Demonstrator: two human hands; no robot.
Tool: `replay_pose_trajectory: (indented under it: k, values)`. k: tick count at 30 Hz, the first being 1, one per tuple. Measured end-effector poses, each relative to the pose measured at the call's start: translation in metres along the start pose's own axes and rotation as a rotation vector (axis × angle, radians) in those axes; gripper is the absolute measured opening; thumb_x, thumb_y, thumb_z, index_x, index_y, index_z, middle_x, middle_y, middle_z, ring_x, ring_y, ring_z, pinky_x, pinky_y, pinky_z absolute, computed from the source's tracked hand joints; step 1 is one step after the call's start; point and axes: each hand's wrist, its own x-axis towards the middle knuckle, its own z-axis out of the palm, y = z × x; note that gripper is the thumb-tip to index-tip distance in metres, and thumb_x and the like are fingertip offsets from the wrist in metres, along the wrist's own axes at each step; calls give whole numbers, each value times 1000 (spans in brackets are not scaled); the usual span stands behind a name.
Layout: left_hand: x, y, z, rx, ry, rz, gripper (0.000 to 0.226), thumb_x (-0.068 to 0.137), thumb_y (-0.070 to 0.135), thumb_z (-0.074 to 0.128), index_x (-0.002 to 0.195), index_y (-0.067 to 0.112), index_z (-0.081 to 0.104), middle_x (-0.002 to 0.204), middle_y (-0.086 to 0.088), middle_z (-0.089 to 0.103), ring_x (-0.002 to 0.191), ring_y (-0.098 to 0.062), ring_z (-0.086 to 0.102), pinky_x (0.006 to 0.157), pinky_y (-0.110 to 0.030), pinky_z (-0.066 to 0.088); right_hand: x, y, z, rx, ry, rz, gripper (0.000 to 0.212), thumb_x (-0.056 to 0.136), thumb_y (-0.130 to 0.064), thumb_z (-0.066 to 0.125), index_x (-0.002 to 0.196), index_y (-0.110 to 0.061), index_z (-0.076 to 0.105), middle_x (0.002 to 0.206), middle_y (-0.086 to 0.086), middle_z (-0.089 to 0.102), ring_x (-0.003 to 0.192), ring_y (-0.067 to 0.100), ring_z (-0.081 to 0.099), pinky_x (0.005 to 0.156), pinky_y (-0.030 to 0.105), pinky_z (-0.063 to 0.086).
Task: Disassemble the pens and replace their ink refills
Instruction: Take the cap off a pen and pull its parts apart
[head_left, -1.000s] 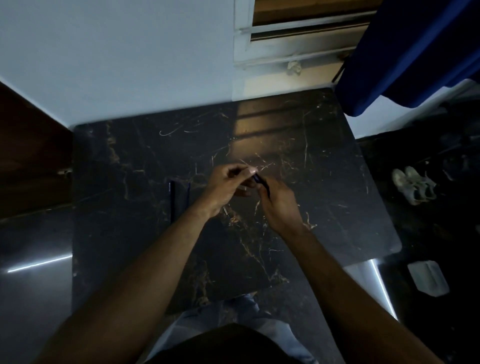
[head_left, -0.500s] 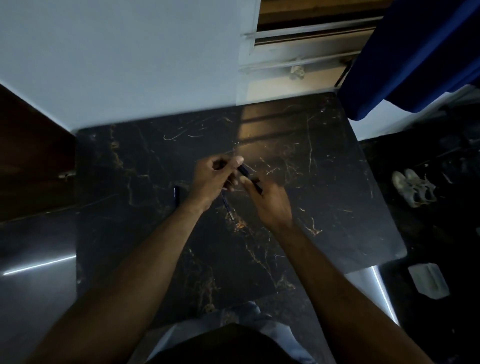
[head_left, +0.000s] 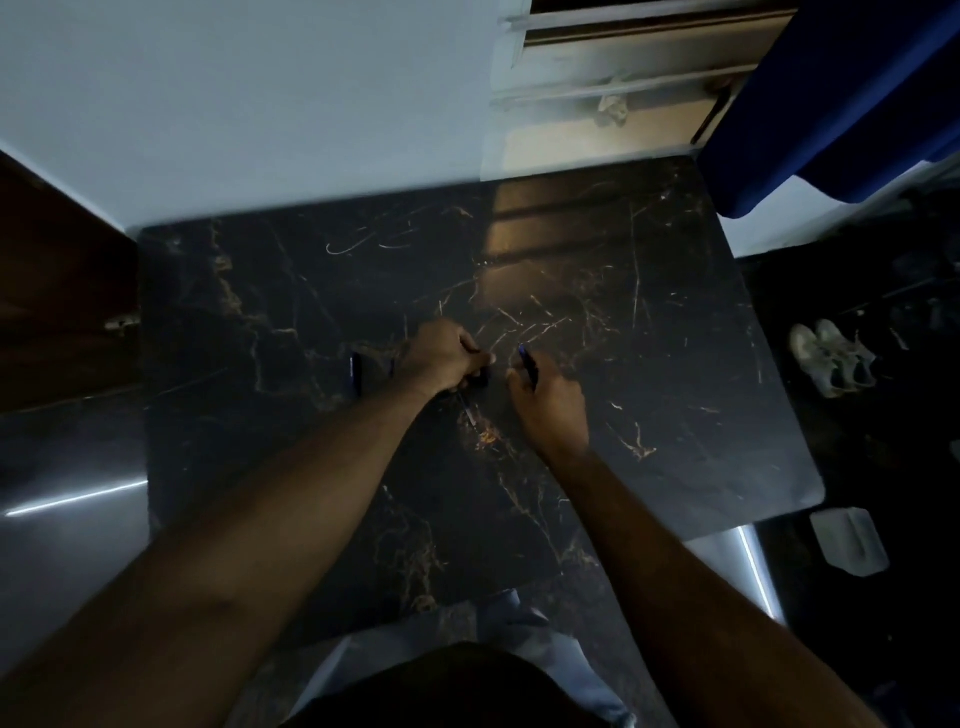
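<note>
Marble table (head_left: 311, 291) centre: left hand (head_left: 441, 358), right hand (head_left: 550, 400) apart, gripping pen parts

black marble table (head_left: 649, 364) | blue curtain (head_left: 831, 93) | white shoes (head_left: 831, 356) | white wall (head_left: 234, 104)

Both hands sit mid-counter, a small gap between them.
A pen (head_left: 355, 374) lies on the counter (head_left: 649, 395) just left of the left hand (head_left: 441, 358); the right hand (head_left: 550, 405) is to its right. Shoes (head_left: 831, 356) sit on the floor right of the counter, window sill (head_left: 597, 140) behind it.
</note>
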Motion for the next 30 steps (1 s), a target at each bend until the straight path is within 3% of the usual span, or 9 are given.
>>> replay_pose_trajectory:
  k: [4, 8, 12, 17, 19, 22, 25, 28, 30]
  values:
    - [4, 6, 8, 38, 33, 37, 18, 93, 28, 86, 81, 18, 77, 61, 6, 72, 38, 3, 60, 37, -10, 41, -8, 9, -4, 36, -25, -12, 26, 108, -21, 53, 127, -6, 62, 93, 10, 67, 83, 30, 67, 71, 41, 50]
    - [2, 7, 12, 27, 76, 23, 24, 91, 26, 87, 99, 26, 65, 89, 3, 72, 63, -6, 71, 42, -11, 46, -14, 18, -10, 88, -57, -41, 21, 108, -11, 52, 123, -4, 65, 101, 13, 68, 89, 27, 66, 79, 44, 55]
    - [-1, 4, 13, 15, 72, 58, 25, 91, 29, 86, 102, 28, 64, 93, 4, 73, 68, -6, 73, 46, -12, 50, -15, 23, -12, 92, -53, -54, 22, 108, -11, 51, 123, -8, 66, 104, 10, 69, 88, 22, 67, 78, 41, 57]
    - [-11, 6, 6, -128, 119, 119, 11, 104, 37, 70, 105, 27, 67, 88, 9, 72, 69, -5, 71, 49, -14, 50, -11, 20, -16, 283, -143, 16, 19, 111, -24, 49, 125, -22, 62, 85, -6, 63, 69, 2, 61, 64, 26, 50]
    - [-18, 13, -5, -315, 59, 144, 9, 108, 28, 65, 109, 24, 73, 91, 4, 75, 68, -10, 69, 51, -22, 52, -8, 13, -24, 414, -194, 38, 25, 112, -28, 49, 124, -13, 65, 73, -8, 59, 59, 0, 56, 57, 21, 46]
    - [-30, 33, -25, -615, -234, 164, 22, 109, 26, 63, 117, 16, 81, 95, -2, 78, 77, -19, 71, 58, -28, 56, 2, -3, -39, 626, -242, 119, 52, 113, -38, 44, 104, 9, 64, 57, -7, 46, 45, 5, 40, 47, 24, 33]
    - [-35, 52, -41, -700, -403, 261, 26, 106, 30, 68, 123, 14, 80, 89, 0, 77, 69, -11, 69, 53, -23, 53, 13, -26, -63, 882, -458, 242, 55, 111, -48, 41, 92, -3, 67, 62, -2, 37, 47, 10, 25, 45, 24, 21]
    - [-36, 64, -56, -691, -435, 371, 26, 107, 31, 67, 125, 15, 79, 83, -5, 76, 63, -7, 66, 49, -19, 49, 17, -42, -84, 1072, -678, 189, 47, 112, -46, 37, 92, -12, 62, 65, -2, 25, 51, 10, 16, 43, 24, 14]
    - [-38, 69, -61, -690, -384, 421, 23, 108, 29, 68, 120, 14, 80, 80, -8, 78, 59, -3, 61, 46, -18, 46, 18, -47, -89, 1119, -702, 145, 42, 113, -43, 38, 89, -15, 58, 63, -4, 23, 50, 9, 15, 41, 23, 14]
